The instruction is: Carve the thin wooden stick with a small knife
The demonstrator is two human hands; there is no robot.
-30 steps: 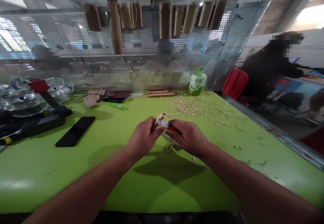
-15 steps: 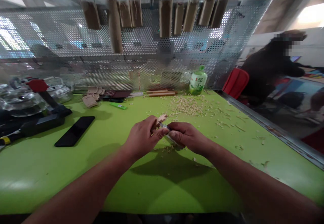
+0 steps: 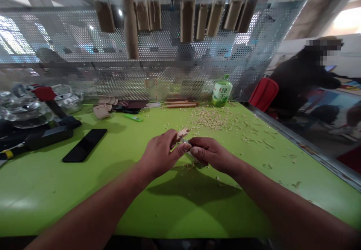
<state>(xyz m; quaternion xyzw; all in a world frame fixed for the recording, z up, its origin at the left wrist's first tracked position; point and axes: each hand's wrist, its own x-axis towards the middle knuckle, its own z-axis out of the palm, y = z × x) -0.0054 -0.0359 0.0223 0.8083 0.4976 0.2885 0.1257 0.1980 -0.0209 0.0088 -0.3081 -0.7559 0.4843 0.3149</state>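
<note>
Near the middle of the green table [image 3: 135, 208], my left hand [image 3: 162, 154] is closed on a small pale wooden piece [image 3: 183, 132] whose notched end sticks out past the fingers. My right hand [image 3: 210, 154] is closed round a knife, mostly hidden in the fist; its short grey blade [image 3: 184, 141] lies against the wooden piece. My left thumb presses at the blade, close to the right fingers. Wood shavings [image 3: 210, 117] are heaped beyond the hands, and a few more lie just below them.
A black phone [image 3: 84, 145] lies left, beside a dark tool with a red part [image 3: 44, 93] and glass kettles [image 3: 69, 101]. Along the back are a green cutter [image 3: 133, 118], wooden strips [image 3: 182, 104] and a bottle [image 3: 222, 92]. A person [image 3: 301, 75] sits at right beyond a red chair.
The whole view has shifted slightly. Both hands keep their grip on the piece and the knife, with hardly any movement between them.
</note>
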